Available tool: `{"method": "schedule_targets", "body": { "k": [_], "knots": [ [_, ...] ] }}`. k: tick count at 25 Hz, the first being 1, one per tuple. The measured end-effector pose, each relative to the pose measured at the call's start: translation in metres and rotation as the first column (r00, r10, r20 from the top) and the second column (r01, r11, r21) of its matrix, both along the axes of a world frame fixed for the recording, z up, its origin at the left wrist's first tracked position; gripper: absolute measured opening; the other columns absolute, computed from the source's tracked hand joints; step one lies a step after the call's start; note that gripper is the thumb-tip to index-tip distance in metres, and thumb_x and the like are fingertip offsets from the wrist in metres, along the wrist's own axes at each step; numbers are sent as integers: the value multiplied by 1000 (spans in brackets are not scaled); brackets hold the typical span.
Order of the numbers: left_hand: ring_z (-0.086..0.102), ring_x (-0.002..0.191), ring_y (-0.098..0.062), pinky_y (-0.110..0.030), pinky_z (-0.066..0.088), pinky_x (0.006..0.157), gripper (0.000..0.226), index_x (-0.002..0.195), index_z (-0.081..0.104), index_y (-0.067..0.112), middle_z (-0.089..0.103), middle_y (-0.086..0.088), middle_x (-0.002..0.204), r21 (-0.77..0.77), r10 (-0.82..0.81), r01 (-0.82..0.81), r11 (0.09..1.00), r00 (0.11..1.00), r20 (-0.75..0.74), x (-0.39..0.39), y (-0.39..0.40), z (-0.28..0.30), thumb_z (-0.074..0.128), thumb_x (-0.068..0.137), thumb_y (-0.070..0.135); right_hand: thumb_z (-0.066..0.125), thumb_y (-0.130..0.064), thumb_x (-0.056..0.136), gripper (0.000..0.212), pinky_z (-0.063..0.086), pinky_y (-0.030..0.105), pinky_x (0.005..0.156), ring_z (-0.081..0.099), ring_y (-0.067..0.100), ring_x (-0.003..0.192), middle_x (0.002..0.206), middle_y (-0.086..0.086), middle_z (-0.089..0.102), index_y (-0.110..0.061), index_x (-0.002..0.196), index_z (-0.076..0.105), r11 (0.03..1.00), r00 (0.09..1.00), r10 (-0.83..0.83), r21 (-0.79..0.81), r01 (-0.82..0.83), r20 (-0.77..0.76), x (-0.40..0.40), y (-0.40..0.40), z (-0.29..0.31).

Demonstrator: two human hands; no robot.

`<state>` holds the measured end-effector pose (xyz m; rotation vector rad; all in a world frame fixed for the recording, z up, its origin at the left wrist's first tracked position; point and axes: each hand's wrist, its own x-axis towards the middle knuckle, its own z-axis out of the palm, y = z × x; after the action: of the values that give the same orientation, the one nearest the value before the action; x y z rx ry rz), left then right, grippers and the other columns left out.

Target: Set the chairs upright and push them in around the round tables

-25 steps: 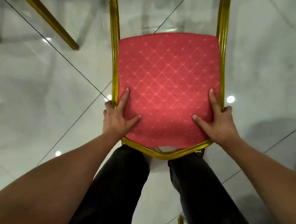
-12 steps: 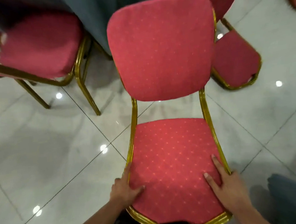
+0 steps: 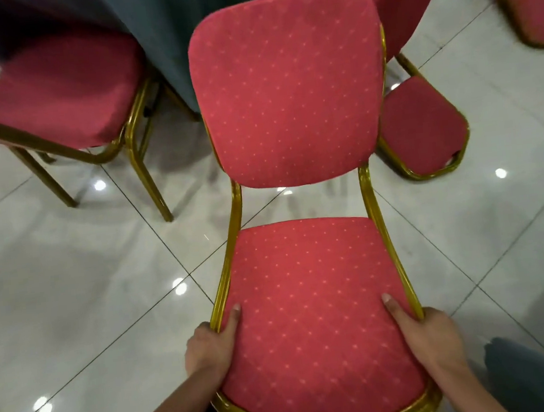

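Hands hold the nearest red chair (image 3: 311, 318) by its seat: the left hand (image 3: 208, 351) has its grip closed over the seat's left gold rail, thumb lying on the cushion, and the right hand (image 3: 429, 333) clamps the right rail the same way. The chair stands upright on the glossy tiled floor (image 3: 74, 308), its padded back toward the counter draped in grey-blue cloth (image 3: 160, 24). Beyond it on the left a second red chair (image 3: 63, 93) sits against the cloth; on the right a third chair (image 3: 419, 125) stands just beside the held chair's back.
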<state>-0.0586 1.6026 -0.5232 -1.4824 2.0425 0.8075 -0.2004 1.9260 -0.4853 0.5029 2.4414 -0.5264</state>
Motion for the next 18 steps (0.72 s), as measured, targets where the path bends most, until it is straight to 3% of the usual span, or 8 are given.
{"method": "schedule_targets", "body": {
  "k": [7,11,16,18],
  "knots": [
    [61,74,-29,-36,47,69,86,72,60,13,64,-5,73,-4,110,-110,994,993,-44,75,30,27,39,63,96,59,-90,55,77,61,33,63,69,18,55,58,1,68,-15,70,68,997,996,-80,8,80,36,66,27,35],
    [56,74,-29,-35,45,70,91,74,61,11,61,-6,74,-5,138,-138,990,990,42,105,31,54,38,58,98,59,-89,51,75,62,34,66,70,18,57,61,3,69,-18,74,64,996,985,-88,22,86,148,88,22,56],
    [60,75,-28,-36,48,70,92,77,61,12,63,-6,77,-6,142,-143,990,984,108,112,24,69,35,60,98,58,-94,56,79,60,34,68,69,17,63,67,0,70,-18,73,69,999,987,-32,-4,33,160,87,14,61],
    [59,76,-29,-36,47,69,89,82,61,12,64,-8,81,-11,116,-115,993,985,126,102,18,71,37,65,96,55,-95,60,81,60,33,62,70,16,59,63,-2,70,-16,74,71,1000,987,17,-27,-13,158,73,12,57]
  ]
}}
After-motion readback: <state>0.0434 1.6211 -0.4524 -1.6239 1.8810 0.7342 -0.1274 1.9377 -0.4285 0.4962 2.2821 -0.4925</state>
